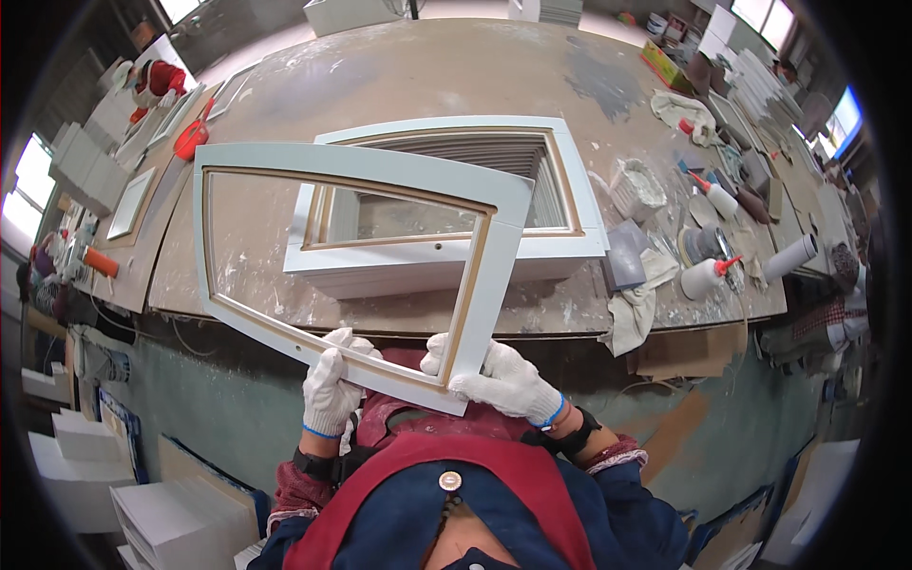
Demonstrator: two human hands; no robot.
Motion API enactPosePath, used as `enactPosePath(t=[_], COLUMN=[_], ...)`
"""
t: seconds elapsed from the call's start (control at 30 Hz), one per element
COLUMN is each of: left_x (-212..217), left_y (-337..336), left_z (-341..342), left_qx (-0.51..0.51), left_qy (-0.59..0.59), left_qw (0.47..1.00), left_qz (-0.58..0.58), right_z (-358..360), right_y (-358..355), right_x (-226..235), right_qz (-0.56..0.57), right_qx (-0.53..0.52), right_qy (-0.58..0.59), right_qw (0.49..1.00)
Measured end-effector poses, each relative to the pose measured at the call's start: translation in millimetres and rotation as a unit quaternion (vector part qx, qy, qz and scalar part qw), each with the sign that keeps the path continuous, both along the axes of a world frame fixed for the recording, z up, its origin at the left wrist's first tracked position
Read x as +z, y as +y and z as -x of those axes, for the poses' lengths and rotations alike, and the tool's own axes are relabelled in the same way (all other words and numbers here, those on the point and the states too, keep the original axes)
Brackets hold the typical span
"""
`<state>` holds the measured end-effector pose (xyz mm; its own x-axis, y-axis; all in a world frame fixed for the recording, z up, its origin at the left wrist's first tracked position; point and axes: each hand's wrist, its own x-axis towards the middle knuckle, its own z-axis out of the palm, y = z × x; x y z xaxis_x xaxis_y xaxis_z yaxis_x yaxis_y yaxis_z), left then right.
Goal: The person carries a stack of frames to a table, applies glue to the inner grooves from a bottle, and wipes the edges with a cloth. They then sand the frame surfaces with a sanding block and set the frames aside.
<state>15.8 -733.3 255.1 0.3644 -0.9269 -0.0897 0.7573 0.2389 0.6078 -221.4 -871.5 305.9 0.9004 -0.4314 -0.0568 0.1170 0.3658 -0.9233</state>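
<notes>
Two gloved hands, left hand (330, 385) and right hand (503, 380), each clamp the near rail of a white frame (220, 161) held above the bench (399, 76); probably light, stiff, best gripped by its rails

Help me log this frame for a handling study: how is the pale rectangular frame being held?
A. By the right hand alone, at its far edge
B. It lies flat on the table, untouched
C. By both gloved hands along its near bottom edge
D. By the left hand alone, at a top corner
C: the left hand and the right hand, both in white gloves, grip the near bottom rail of the pale frame, raised above the stacked frames on the table.
</notes>
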Motion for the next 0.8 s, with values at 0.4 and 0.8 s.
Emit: enactPosePath(t=[0.4, 0.8], left_x=[2.0, 19.4], left_y=[67.9, 171.5], left_z=[-53.0, -127.4], left_qx=[0.151, 0.387], left_qy=[-0.024, -0.141], left_qw=[0.988, 0.911], left_qz=[0.007, 0.019], right_z=[-46.0, -21.1], right_y=[-8.4, -21.4], right_x=[0.3, -47.0], right_qz=[0.085, -0.087], right_qx=[0.191, 0.061], right_qy=[0.110, 0.195], right_qw=[0.972, 0.975])
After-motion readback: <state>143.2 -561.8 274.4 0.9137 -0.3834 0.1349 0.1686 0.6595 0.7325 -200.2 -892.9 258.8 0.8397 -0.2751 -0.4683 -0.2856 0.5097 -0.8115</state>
